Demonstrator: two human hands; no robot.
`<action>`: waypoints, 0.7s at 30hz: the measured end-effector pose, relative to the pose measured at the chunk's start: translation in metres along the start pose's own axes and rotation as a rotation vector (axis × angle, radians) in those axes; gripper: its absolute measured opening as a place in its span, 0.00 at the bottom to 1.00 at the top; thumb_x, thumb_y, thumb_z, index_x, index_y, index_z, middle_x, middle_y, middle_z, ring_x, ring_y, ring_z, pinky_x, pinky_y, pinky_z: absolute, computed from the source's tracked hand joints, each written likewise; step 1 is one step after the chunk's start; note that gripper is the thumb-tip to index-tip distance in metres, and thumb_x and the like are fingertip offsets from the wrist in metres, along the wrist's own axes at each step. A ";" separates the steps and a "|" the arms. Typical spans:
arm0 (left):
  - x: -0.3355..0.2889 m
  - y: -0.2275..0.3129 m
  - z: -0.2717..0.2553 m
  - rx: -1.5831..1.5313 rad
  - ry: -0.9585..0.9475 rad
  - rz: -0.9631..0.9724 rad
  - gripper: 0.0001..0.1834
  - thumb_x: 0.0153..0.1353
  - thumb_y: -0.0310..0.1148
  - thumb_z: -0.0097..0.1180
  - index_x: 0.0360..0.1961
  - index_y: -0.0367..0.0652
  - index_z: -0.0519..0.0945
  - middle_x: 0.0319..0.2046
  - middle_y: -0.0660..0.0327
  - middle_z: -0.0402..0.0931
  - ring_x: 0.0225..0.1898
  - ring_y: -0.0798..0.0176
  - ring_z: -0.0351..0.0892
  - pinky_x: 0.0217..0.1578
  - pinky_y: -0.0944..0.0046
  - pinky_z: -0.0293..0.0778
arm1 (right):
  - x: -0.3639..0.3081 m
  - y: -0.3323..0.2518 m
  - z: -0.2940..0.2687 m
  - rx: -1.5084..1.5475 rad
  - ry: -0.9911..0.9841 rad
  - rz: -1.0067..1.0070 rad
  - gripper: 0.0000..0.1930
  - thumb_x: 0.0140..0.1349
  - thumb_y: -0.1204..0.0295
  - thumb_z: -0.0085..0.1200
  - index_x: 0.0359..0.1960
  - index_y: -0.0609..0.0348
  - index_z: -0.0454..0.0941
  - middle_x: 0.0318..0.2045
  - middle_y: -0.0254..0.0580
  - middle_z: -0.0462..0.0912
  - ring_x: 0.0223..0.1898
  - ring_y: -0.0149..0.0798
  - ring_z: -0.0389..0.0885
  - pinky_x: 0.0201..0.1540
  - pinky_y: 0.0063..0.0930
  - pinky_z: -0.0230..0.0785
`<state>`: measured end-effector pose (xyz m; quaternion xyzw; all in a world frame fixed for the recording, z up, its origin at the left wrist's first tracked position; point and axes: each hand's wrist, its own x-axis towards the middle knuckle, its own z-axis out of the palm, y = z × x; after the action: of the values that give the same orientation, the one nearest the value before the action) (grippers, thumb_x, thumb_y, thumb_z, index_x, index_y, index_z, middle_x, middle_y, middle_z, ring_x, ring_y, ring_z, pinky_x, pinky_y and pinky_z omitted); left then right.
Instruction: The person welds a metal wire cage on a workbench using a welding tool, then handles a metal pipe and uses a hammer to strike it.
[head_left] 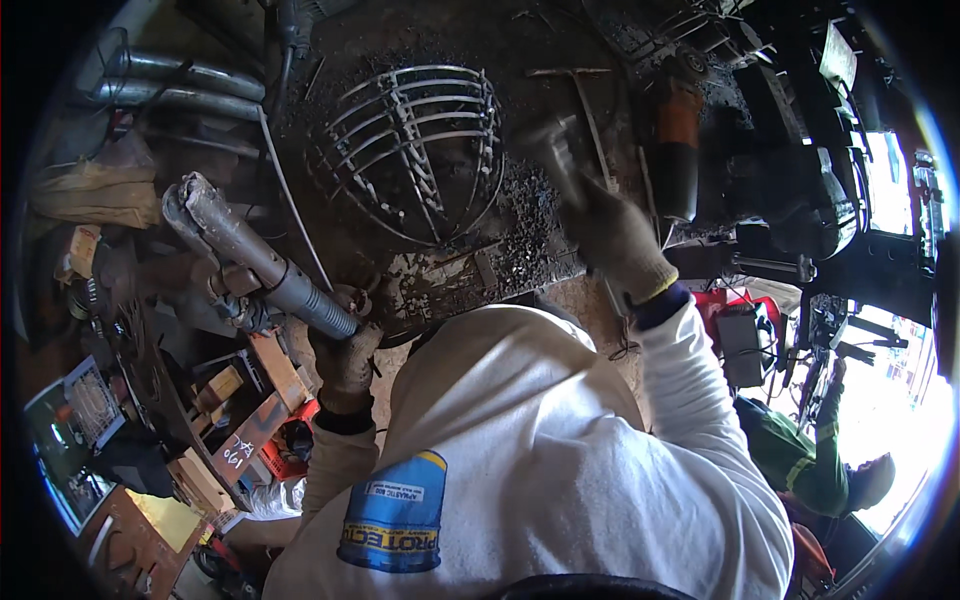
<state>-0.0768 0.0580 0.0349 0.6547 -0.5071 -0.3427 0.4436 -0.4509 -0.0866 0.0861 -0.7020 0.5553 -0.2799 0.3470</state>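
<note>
Two gloved hands are at work in the head view, over a dark, slag-strewn workbench (520, 240). The right hand (615, 240) is closed round a hammer (555, 155), its head blurred and raised above the bench's right half, just beside a curved wire-frame basket (410, 150) of bent steel rods that lies near the bench's middle, towards the far edge. The left hand (345, 365) is wrapped tight round the lower end of a thick ribbed metal bar (255, 260), which slants up and away past the bench's near-left corner; whether the bar touches the basket cannot be told, since the sleeve and glove hide that end. An orange-bodied angle grinder (678, 150) is lying at the bench's right edge, well apart from the rods. For this striking step, a square, short blow is likely wanted, landed on a rod joint rather than mid-span, with the bar held firm so the frame cannot skid through the loose slag. The hammer face should be kept clear of the grinder, and the left fingers kept back from the strike line.
</note>
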 end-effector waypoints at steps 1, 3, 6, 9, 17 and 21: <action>0.001 0.001 0.000 0.010 -0.012 0.012 0.24 0.45 0.15 0.65 0.45 0.43 0.78 0.43 0.64 0.77 0.46 0.64 0.78 0.50 0.60 0.75 | -0.003 0.001 0.001 -0.046 0.029 -0.066 0.25 0.76 0.68 0.56 0.73 0.50 0.71 0.29 0.24 0.78 0.22 0.22 0.75 0.23 0.20 0.67; 0.002 0.002 0.000 0.002 -0.004 0.034 0.24 0.45 0.15 0.65 0.45 0.43 0.78 0.43 0.65 0.77 0.45 0.65 0.77 0.50 0.61 0.74 | -0.004 0.002 -0.014 0.396 0.014 0.436 0.27 0.76 0.68 0.56 0.75 0.50 0.70 0.29 0.23 0.78 0.23 0.22 0.75 0.23 0.21 0.67; 0.001 0.002 -0.001 -0.175 -0.018 -0.042 0.23 0.45 0.14 0.64 0.45 0.42 0.78 0.43 0.65 0.76 0.45 0.66 0.76 0.49 0.63 0.73 | 0.004 -0.005 -0.039 0.397 0.152 0.477 0.22 0.76 0.66 0.56 0.69 0.54 0.75 0.30 0.24 0.79 0.26 0.20 0.75 0.26 0.20 0.67; 0.001 0.001 -0.004 -0.062 -0.058 -0.114 0.20 0.49 0.25 0.62 0.46 0.40 0.78 0.45 0.59 0.78 0.48 0.58 0.78 0.53 0.58 0.74 | 0.011 -0.013 -0.031 0.446 0.177 0.437 0.22 0.75 0.66 0.57 0.68 0.55 0.76 0.31 0.25 0.80 0.27 0.20 0.75 0.27 0.19 0.68; 0.002 -0.005 -0.002 -0.231 -0.062 -0.052 0.22 0.47 0.18 0.63 0.47 0.41 0.77 0.46 0.63 0.75 0.48 0.63 0.76 0.54 0.59 0.73 | 0.002 -0.010 -0.032 0.239 -0.082 0.470 0.24 0.74 0.65 0.57 0.69 0.59 0.74 0.34 0.33 0.83 0.32 0.26 0.81 0.34 0.26 0.74; 0.000 0.000 -0.004 -0.211 -0.058 -0.049 0.25 0.46 0.15 0.62 0.48 0.42 0.77 0.46 0.63 0.74 0.49 0.64 0.76 0.56 0.58 0.73 | 0.013 -0.017 -0.037 0.321 0.021 0.503 0.24 0.75 0.64 0.56 0.69 0.57 0.75 0.31 0.28 0.81 0.28 0.22 0.76 0.29 0.21 0.69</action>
<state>-0.0732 0.0592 0.0368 0.6065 -0.4646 -0.4235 0.4868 -0.4672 -0.1029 0.1221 -0.4756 0.6642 -0.2767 0.5061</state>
